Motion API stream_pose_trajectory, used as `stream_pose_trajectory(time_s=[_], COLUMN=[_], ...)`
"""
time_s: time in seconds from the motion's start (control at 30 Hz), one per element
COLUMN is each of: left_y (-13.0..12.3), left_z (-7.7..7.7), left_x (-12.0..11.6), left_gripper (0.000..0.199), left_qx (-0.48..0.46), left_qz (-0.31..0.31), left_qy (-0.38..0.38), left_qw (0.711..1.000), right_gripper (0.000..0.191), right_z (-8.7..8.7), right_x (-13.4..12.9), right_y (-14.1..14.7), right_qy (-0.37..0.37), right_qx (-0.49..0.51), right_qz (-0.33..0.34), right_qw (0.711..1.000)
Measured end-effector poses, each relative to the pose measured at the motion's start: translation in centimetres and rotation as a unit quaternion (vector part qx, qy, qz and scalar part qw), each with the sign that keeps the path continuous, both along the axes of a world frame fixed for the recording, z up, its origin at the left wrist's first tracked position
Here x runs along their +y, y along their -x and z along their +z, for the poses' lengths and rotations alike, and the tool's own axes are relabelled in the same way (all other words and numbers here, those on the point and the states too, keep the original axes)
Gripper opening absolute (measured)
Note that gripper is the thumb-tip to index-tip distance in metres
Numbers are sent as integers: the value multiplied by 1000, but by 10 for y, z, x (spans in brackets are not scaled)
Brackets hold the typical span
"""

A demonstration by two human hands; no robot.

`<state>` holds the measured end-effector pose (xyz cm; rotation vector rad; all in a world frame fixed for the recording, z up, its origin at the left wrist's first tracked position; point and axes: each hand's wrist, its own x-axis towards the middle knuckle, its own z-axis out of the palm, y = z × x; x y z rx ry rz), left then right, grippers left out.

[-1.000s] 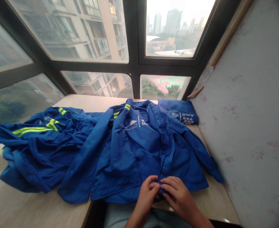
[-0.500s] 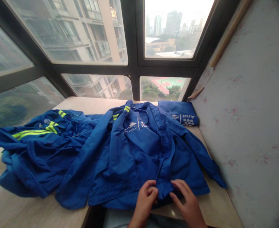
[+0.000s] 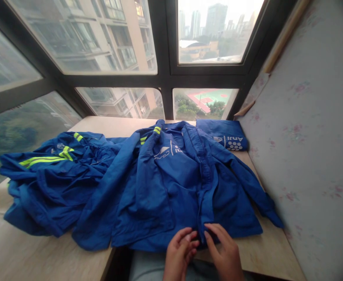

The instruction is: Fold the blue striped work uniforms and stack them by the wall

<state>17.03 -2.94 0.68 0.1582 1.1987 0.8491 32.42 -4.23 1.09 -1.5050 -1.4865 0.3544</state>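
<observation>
A blue jacket [image 3: 156,195] lies spread on the ledge with its front parted, white lettering showing inside and yellow-green stripes near the collar. My left hand [image 3: 181,249] is at its bottom hem, left of the front edge, fingers curled loosely and apart with nothing visible in them. Just right of that edge, my right hand [image 3: 222,248] has its thumb and fingertips close to the hem; whether they pinch any cloth is hard to see. Left of the jacket lies a crumpled blue garment [image 3: 63,187] with yellow-green stripes.
A folded blue garment [image 3: 234,134] with white print sits at the back right, against the papered wall [image 3: 312,156]. The pale ledge [image 3: 256,255] runs below dark window frames [image 3: 113,80]. My legs show under the front edge.
My right hand has moved left, closer to the jacket's front edge. My left hand has shifted slightly down and right, its fingers a little more spread. The view has tilted slightly.
</observation>
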Motion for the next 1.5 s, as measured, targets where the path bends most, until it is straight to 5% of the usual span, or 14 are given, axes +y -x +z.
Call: stream_pose_trajectory(time_s=[0.1, 0.23, 0.47, 0.63, 0.7, 0.77, 0.83, 0.93, 1.17, 1.5], left_y=[31, 66, 72, 61, 60, 61, 60, 53, 33, 24], left_z=[6, 2, -8, 8, 11, 13, 12, 11, 11, 17], left_x=[-8, -11, -4, 18, 26, 28, 26, 18, 13, 21], left_gripper=[30, 26, 37, 15, 24, 34, 41, 40, 48, 46], left_qx=[-38, -135, -169, 45, 181, 328, 452, 505, 395, 304], left_qz=[86, 117, 152, 172, 125, 26, -62, -137, -192, -203], left_qy=[51, 48, 23, 8, -60, -147, -220, -288, -276, -252], left_qw=[994, 983, 974, 984, 974, 933, 862, 802, 855, 896], right_gripper=[19, 18, 20, 19, 17, 15, 15, 18, 21, 25], right_z=[0, -12, -41, -42, -37, -30, -20, -8, 0, -1], right_x=[4, 8, 5, 5, 6, 7, 9, 10, 13, 14], right_y=[8, 19, 22, 18, 17, 18, 20, 26, 37, 38], right_qy=[-20, -22, 7, 16, 28, 34, 27, 5, -11, 8], right_qx=[-5, -17, -12, 23, 41, 48, 33, -23, -83, 21], right_qz=[36, 87, 112, 105, 81, 52, 37, 45, 53, 66], right_qw=[999, 996, 994, 994, 995, 997, 998, 999, 995, 998])
